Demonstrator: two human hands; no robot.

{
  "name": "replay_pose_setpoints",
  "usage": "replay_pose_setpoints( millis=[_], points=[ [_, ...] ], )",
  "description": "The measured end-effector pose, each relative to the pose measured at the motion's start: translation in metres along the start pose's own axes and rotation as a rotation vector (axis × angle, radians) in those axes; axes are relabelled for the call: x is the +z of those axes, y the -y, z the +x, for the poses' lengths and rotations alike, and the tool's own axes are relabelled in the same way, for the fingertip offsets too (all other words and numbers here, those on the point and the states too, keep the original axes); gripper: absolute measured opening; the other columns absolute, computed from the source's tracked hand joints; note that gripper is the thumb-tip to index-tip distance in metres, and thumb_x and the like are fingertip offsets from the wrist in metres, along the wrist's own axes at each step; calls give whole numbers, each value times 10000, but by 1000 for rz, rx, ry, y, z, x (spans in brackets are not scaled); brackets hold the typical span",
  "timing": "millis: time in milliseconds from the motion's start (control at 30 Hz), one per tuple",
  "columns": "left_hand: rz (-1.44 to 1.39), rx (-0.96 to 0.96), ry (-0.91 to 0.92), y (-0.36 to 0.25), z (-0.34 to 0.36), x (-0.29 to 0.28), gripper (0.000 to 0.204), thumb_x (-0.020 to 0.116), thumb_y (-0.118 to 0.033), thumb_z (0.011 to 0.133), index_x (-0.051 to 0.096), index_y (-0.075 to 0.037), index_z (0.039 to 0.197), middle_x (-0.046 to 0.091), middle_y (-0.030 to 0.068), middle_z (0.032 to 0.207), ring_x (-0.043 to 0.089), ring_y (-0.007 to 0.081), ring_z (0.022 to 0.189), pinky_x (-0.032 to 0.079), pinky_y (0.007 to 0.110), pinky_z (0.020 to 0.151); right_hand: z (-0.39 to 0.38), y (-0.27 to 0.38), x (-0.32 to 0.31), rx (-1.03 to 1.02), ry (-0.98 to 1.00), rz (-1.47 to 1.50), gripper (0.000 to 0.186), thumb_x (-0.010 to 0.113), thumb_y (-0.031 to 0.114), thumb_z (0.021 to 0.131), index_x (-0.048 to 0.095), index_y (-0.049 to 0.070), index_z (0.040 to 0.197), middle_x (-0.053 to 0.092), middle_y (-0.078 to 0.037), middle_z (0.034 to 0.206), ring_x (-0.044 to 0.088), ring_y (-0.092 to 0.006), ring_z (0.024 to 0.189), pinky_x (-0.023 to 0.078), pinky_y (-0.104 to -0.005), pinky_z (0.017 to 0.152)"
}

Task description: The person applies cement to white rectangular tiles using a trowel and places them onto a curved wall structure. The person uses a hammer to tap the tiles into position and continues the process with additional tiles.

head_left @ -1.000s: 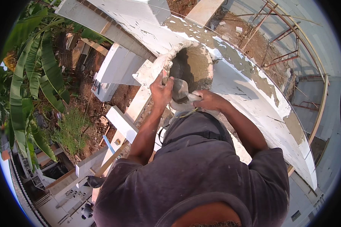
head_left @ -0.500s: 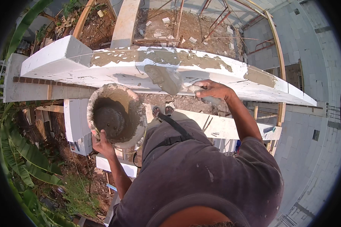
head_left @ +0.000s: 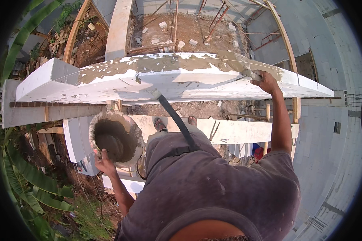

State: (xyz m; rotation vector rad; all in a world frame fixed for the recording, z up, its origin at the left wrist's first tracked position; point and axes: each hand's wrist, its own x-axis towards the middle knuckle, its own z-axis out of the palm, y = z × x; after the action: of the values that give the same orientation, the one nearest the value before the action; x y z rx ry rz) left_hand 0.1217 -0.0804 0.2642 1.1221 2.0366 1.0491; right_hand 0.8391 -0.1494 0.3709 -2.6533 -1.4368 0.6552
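My left hand [head_left: 104, 162] grips the near rim of a mortar-caked bucket [head_left: 139, 141], which is tilted so its grey inside shows. Wet mortar [head_left: 112, 147] lies at the bottom. My right arm reaches out over the white block wall [head_left: 165, 81]. In my right hand [head_left: 266, 82] is the handle of a trowel [head_left: 251, 74]. Its blade is hard to tell from the mortar around it on the wall's top. A patchy mortar layer [head_left: 157, 63] covers much of that top, and a thin string runs along it.
A raised white block [head_left: 48, 78] ends the wall at the left. My feet stand on a pale plank [head_left: 245, 130] behind the wall. Wooden poles [head_left: 283, 34] and rusty scaffolding [head_left: 217, 24] rise beyond, over rubble-strewn soil. Banana leaves [head_left: 32, 172] hang at the left.
My right hand has carried the mortar-loaded trowel from in front of the wall up and right onto its top, where fresh mortar now lies. The bucket sits slightly lower and further left in view.
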Motion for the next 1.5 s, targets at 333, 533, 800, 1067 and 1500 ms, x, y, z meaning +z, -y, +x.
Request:
replay_pose_setpoints(
  millis=[333,533,800,1067,1500],
  points=[
    [-109,131,-84,-41,-71,54,207,670,-124,879,565,45,823,527,-10,671,412,98,607,351,304,536,-13,-44,8,-161,-257,-189,482,741,356,815,633,189,1254,682,-107,1123,662,-340,998,526,-450,834],
    [-88,126,-70,-77,-117,81,202,667,-109,885,604,76,940,524,-8,679,414,103,583,346,289,519,0,-51,13,-151,-222,-136,512,714,387,854,608,126,1282,693,-150,1034,666,-363,973,527,-457,801],
    [-96,182,-180,-88,-162,98,152,671,-106,886,628,38,909,512,-34,692,393,71,616,308,283,530,10,-17,3,-37,315,324,593,585,434,959,538,-57,1289,654,-185,815,645,-228,609,514,-382,661],
    [-9,119,-130,-75,-175,97,167,629,-100,870,637,49,946,558,-5,741,444,103,664,366,294,594,-21,-53,-5,58,277,407,594,552,435,974,529,-81,1267,664,-226,831,675,-305,764,515,-454,738],
    [-95,182,12,-46,-128,116,138,623,-81,878,595,52,905,526,-20,729,434,100,653,372,283,582,-48,-17,34,-46,29,-34,524,534,456,979,553,-53,1103,671,-297,899,667,-467,890,516,-551,792]
  ],
)
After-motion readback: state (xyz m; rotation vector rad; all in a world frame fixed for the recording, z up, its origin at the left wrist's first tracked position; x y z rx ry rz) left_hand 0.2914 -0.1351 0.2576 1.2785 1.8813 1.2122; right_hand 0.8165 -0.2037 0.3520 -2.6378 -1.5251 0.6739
